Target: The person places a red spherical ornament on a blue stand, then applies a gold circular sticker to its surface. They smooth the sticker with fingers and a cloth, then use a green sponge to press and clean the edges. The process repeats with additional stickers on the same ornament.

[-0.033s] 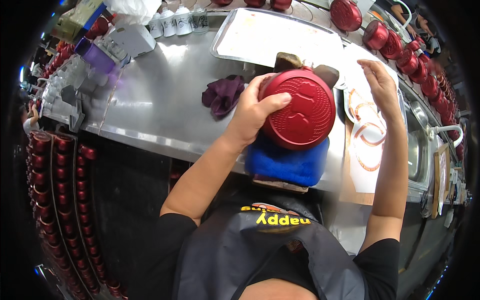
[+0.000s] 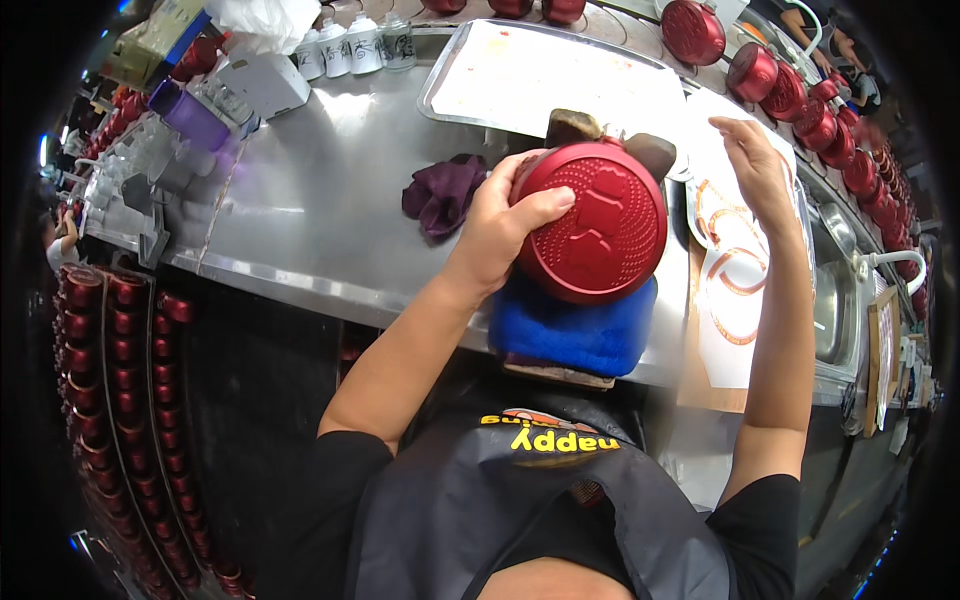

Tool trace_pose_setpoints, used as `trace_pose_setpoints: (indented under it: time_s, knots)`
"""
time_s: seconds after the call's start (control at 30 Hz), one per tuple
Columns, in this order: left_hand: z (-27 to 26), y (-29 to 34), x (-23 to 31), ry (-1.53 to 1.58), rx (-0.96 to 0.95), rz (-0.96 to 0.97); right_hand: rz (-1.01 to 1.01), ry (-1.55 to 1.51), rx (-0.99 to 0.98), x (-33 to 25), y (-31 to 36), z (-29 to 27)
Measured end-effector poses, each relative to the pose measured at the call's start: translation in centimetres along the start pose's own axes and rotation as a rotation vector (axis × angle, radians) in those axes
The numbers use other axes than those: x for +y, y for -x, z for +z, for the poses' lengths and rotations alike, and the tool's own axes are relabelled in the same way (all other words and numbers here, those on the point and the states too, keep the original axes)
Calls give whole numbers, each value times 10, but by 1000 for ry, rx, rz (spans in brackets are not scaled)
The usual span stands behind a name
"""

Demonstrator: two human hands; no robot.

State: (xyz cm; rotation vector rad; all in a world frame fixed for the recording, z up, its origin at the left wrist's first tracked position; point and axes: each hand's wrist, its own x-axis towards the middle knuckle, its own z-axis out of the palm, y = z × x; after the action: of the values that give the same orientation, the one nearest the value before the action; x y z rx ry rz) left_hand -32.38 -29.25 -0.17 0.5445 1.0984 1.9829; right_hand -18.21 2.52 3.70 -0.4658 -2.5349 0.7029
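Note:
My left hand (image 2: 500, 225) grips a red pot (image 2: 592, 222) by its rim side, thumb lying across its round base. The base faces up and carries embossed dots and raised shapes. Below the pot is a blue cloth pad (image 2: 572, 328); two dark, rounded blocks (image 2: 651, 156) show past its far side. Fingers extended and a little bent, my right hand (image 2: 757, 172) hovers by a white sheet (image 2: 738, 362) bearing orange-red ring-shaped prints (image 2: 735, 270). Nothing visible is in that hand. A crumpled purple cloth (image 2: 440, 195) lies left of the pot.
A metal tray (image 2: 560, 75) with a white surface lies at the back, near white bottles (image 2: 348, 48). Red pots (image 2: 752, 70) line the right side, beside a sink (image 2: 832, 290). More red pots (image 2: 85, 350) stand racked at the left. Other people appear at both far edges.
The pot has turned slightly in my left hand, so its raised shapes sit at another angle. My right hand has shifted very slightly left.

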Motion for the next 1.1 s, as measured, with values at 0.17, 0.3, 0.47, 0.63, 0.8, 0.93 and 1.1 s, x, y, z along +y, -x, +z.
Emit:
trace_pose_setpoints:
  time_s: [0.17, 0.3, 0.47, 0.63, 0.8, 0.93, 1.1]
  knots:
    - [-10, 4, -6, -223, 19, 86, -135, 461, -166, 28, -65, 58]
    - [-12, 3, -5, -288, -14, 38, -117, 683, -315, 32, -96, 69]
    - [-14, 0, -1, -327, -32, 35, -86, 661, -107, 70, -102, 46]
    - [-25, -13, 22, -556, 60, 289, 381, 285, 75, 117, -107, 65]
    - [-31, -84, 50, -954, -71, 458, 553, -125, 216, 136, -122, 73]
    - [-25, -173, 35, -1407, -183, 592, 141, -23, 320, 148, -112, 41]
    - [-22, -209, 26, -1394, -291, 336, 455, 457, -48, 198, -54, 15]
